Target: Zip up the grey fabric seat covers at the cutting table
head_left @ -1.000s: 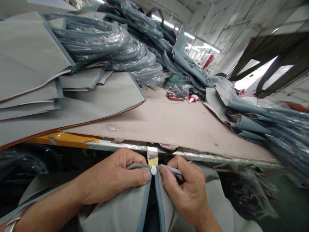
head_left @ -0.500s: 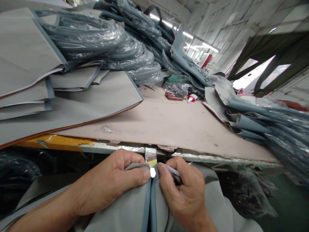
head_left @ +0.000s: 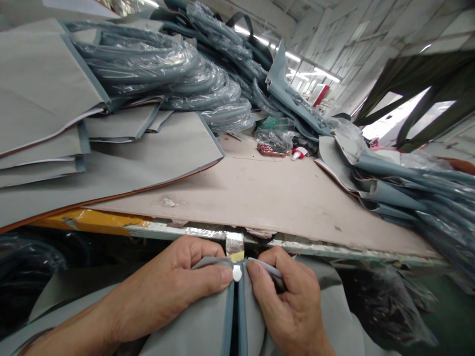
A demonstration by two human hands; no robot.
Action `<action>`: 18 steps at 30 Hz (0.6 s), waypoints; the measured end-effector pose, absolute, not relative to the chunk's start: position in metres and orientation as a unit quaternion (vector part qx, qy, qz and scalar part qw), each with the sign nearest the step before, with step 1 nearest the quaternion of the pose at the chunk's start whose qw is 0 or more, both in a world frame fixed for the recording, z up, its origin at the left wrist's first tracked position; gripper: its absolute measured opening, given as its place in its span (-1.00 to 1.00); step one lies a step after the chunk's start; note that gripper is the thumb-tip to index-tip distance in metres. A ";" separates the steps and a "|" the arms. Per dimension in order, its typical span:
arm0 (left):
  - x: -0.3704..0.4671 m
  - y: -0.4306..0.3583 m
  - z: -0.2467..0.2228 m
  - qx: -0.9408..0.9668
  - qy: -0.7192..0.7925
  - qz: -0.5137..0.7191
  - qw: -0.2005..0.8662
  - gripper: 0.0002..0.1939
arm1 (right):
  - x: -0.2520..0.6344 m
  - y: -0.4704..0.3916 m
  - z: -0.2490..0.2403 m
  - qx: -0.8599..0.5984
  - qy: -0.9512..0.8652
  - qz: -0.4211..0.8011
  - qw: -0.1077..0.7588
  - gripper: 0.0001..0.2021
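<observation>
At the table's front edge, my left hand (head_left: 181, 279) pinches grey sheet fabric (head_left: 196, 321) with a blue-grey border between thumb and fingers. Opposite it, my right hand (head_left: 289, 291) grips the matching grey edge, its thumb on top of the fabric. Between the two bordered edges sits a small white piece (head_left: 237, 273), just below a silver strip (head_left: 234, 243) with a yellow end fixed to the table edge. A dark narrow gap runs down from the white piece between the borders. The fingers beneath the fabric are hidden.
Grey panels (head_left: 148, 153) are stacked at left, with plastic-wrapped bundles (head_left: 156, 64) behind. More wrapped pieces (head_left: 393, 188) lie at right. A red calculator-like object (head_left: 272, 150) and a red-and-white bottle (head_left: 299, 153) rest on the tabletop (head_left: 252, 188). A clear plastic bag (head_left: 397, 301) hangs below.
The dark gap between the two borders has widened slightly below the white piece. Both hands keep their hold, and the whole view has shifted a little.
</observation>
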State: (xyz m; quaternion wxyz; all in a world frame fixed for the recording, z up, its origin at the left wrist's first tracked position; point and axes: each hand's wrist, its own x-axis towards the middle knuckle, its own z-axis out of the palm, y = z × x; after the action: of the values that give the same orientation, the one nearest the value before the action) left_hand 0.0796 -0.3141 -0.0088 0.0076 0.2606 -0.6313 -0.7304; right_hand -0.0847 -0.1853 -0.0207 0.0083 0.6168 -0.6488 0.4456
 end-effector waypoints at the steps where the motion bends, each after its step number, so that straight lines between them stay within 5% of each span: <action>1: 0.080 -0.314 -0.009 0.259 -0.633 -0.730 0.009 -0.57 | -0.086 -0.184 -0.019 0.620 -0.645 0.447 -0.007 -0.74; 9: 0.082 -0.314 -0.002 0.259 -0.669 -0.697 0.012 -0.65 | -0.097 -0.176 -0.001 0.614 -0.665 0.376 -0.197 -0.76; 18: 0.075 -0.320 0.039 0.221 -0.901 -0.366 0.070 -0.60 | -0.088 -0.186 0.017 0.626 -0.665 0.398 -0.091 -0.78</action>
State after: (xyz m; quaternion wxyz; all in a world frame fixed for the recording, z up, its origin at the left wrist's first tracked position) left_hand 0.0750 -0.3198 0.0386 0.0697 0.2214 -0.9012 -0.3661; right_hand -0.0882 -0.1856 0.0170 -0.0906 0.6260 -0.6645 0.3980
